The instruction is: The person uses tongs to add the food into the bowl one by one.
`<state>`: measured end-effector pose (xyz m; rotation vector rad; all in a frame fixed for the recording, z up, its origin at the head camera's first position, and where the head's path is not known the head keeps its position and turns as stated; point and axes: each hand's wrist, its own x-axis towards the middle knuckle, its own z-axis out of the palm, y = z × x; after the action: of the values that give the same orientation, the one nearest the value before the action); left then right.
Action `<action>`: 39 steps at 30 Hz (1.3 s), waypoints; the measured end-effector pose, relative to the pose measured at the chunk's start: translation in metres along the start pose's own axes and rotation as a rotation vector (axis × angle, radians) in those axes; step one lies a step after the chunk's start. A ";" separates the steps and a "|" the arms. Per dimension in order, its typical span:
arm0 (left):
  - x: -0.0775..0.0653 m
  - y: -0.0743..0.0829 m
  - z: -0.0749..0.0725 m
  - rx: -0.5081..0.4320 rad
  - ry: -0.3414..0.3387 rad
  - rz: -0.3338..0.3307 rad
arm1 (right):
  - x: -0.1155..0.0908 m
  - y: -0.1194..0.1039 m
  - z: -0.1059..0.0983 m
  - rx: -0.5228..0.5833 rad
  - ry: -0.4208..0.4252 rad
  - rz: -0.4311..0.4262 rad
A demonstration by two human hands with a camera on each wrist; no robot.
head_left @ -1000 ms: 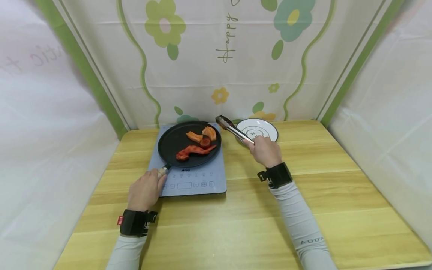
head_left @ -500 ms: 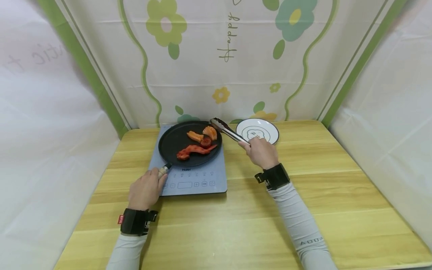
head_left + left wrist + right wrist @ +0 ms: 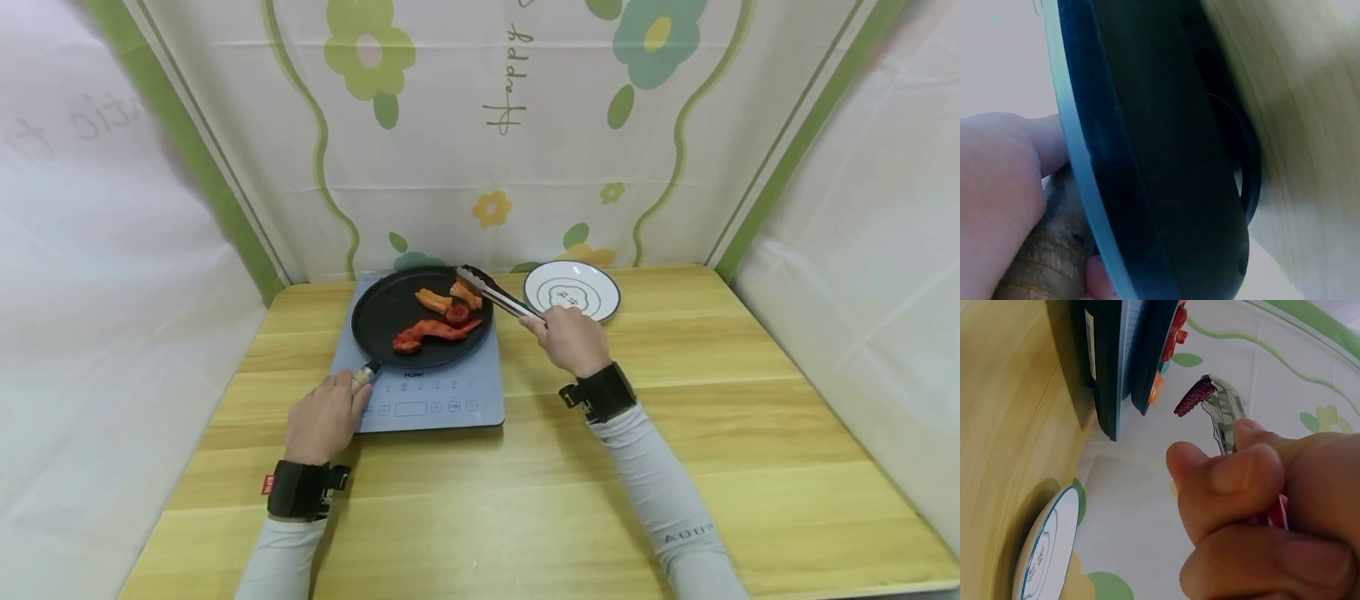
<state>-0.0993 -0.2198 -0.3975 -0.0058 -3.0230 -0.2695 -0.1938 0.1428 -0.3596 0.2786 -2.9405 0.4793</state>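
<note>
In the head view my left hand (image 3: 324, 419) grips the wood-toned handle (image 3: 363, 377) of a round black frying pan (image 3: 382, 312). My right hand (image 3: 573, 337) holds metal tongs (image 3: 510, 303), whose tips overlap a striped orange piece of food (image 3: 467, 295) at the pan's far right. Beside that piece lie a longer orange piece (image 3: 432, 302), a round red slice (image 3: 457, 314) and a long red piece resembling a chicken wing (image 3: 431, 333). The right wrist view has the tongs' head (image 3: 1225, 412) raised off the pan's surface, with curled fingers (image 3: 1229, 481) around the tongs.
Under the pan is a grey-blue induction cooktop (image 3: 427, 421) with touch controls along its front. A white dark-rimmed plate (image 3: 602, 296) stands at the back, right of the pan. The wooden table (image 3: 480, 517) is bordered by patterned cloth walls (image 3: 450, 158).
My right hand has moved left with the tongs, bringing their tips from beside the pan to over the striped orange piece. My left hand stays on the pan handle.
</note>
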 end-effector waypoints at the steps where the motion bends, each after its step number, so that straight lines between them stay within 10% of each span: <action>1: 0.000 -0.001 0.000 -0.003 0.000 -0.003 | 0.000 -0.002 0.000 0.000 0.000 -0.009; 39: -0.001 0.000 -0.002 -0.017 0.003 -0.013 | 0.009 -0.044 -0.013 0.046 -0.104 -0.095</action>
<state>-0.0984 -0.2204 -0.3959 0.0133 -3.0191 -0.2961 -0.1915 0.1043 -0.3324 0.4607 -3.0022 0.5346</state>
